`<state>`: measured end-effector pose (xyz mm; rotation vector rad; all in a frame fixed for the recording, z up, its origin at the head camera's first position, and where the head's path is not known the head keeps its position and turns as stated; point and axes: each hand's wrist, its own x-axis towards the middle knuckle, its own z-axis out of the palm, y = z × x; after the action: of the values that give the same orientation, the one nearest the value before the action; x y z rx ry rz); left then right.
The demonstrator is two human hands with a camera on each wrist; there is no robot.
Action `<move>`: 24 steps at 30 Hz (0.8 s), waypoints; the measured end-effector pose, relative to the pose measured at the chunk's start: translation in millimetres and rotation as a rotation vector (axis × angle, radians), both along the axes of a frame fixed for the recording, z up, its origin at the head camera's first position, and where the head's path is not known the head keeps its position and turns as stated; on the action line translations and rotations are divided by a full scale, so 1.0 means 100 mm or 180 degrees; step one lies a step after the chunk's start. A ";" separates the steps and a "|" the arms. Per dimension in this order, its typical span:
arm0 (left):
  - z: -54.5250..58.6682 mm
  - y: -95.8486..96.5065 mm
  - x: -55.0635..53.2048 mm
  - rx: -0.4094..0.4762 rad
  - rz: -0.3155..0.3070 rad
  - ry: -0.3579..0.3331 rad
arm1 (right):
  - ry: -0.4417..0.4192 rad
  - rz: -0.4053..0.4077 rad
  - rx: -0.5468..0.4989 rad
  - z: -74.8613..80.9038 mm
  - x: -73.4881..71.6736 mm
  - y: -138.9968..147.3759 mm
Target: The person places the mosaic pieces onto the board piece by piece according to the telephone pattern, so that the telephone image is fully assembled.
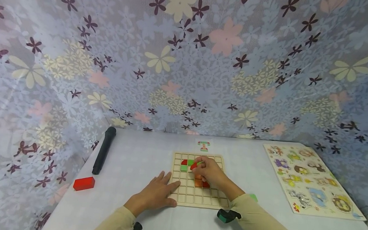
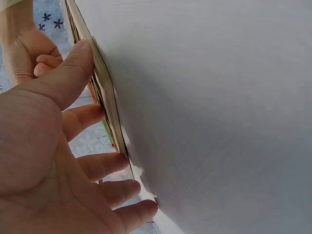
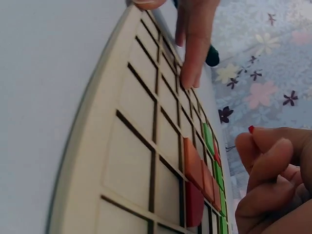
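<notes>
A wooden grid board (image 1: 181, 200) lies on the table. My left hand (image 1: 156, 193) rests at its left edge with fingers spread; in the left wrist view the thumb (image 2: 78, 66) and fingertips touch the rim. My right hand (image 1: 212, 173) is over the upper right part of the board, pinching a small red piece (image 1: 194, 166) between thumb and fingertip. Only a red tip (image 3: 251, 129) of it shows in the right wrist view. Set in the grid are green pieces (image 1: 184, 168), a red rounded piece (image 1: 184, 162), orange pieces (image 3: 193, 163) and a dark red rounded piece (image 3: 194, 204).
Behind the board lies a small pattern card (image 1: 204, 146). A black microphone (image 1: 104, 151) and a red block (image 1: 84, 183) are on the left. An animal puzzle board (image 1: 313, 182) lies on the right. Something light green (image 1: 253, 197) shows beside the right sleeve. Flowered cloth (image 1: 187, 59) hangs behind.
</notes>
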<state>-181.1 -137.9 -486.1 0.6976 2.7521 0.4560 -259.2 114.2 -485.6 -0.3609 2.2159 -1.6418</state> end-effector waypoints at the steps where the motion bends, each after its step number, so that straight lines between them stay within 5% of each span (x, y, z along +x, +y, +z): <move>1: 0.00 -0.02 0.01 -0.0012 0.0009 0.0000 | 0.0061 0.0028 0.0100 -0.01 0.00 -0.03; 11: -0.01 0.00 0.01 -0.0018 0.0008 0.0026 | 0.0849 0.0497 0.1270 -0.06 0.14 -0.09; 24: -0.02 0.00 0.01 -0.0017 -0.0018 0.0088 | 0.1059 0.0455 0.1609 -0.06 0.22 -0.10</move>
<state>-180.2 -138.2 -488.2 0.7157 2.7755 0.4408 -236.9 104.6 -492.1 -0.6656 2.6699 -0.9511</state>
